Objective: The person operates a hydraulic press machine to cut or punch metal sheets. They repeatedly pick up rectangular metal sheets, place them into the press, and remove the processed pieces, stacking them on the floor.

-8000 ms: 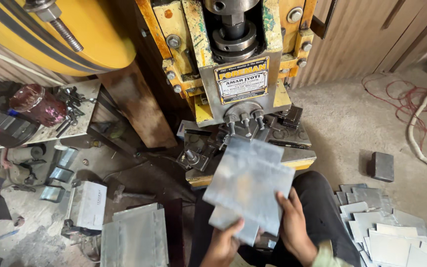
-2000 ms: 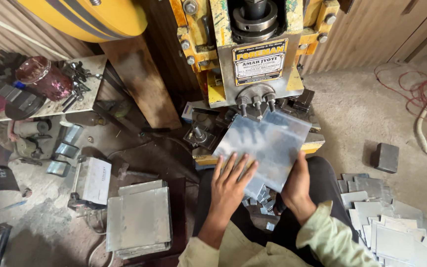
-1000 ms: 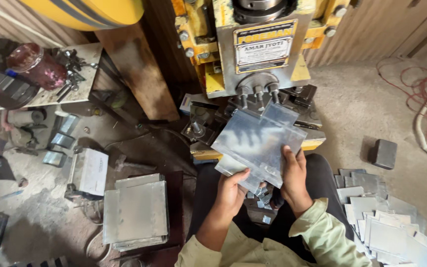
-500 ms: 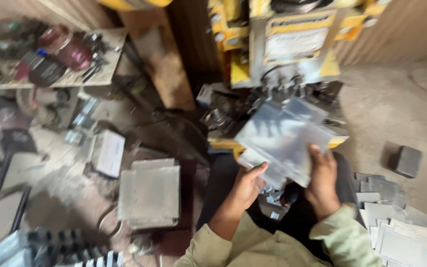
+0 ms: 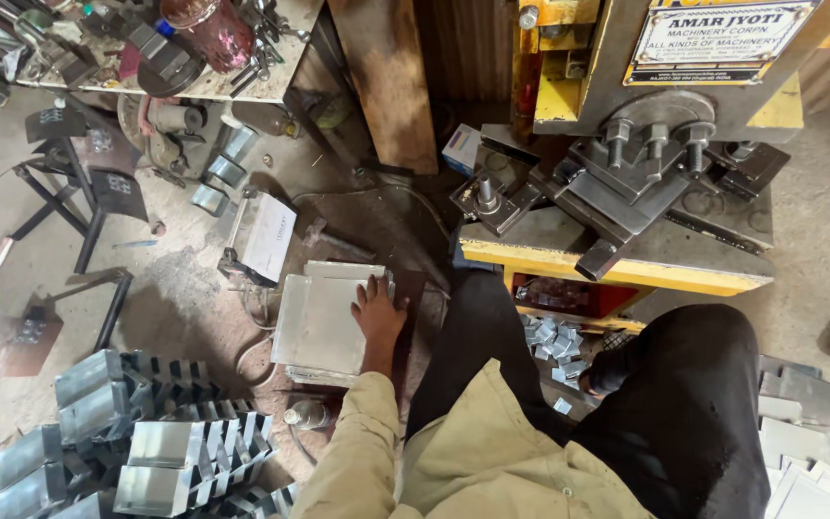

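My left hand (image 5: 378,309) lies palm down on a stack of flat grey metal sheets (image 5: 314,322) on the floor to my left. Its fingers are spread over the top sheet's right edge. My left sleeve is tan, and my dark trouser legs stretch out under the press. The press (image 5: 655,135), grey and yellow, stands right in front of me with its bolted die block over a yellow-edged bed (image 5: 617,269). No sheet lies on the bed. My right hand is out of view.
Small cut metal scraps (image 5: 551,341) lie under the bed between my legs. Folded sheet-metal channels (image 5: 165,442) are piled at the lower left. More flat sheets (image 5: 809,432) lie at the right. A cluttered tool bench (image 5: 194,48), a wooden plank (image 5: 386,77) and a black stand (image 5: 88,192) fill the left.
Both hands held a large sheet up at the press. Now that sheet is gone from view, my head has turned left and down, and my left hand has dropped onto the floor stack.
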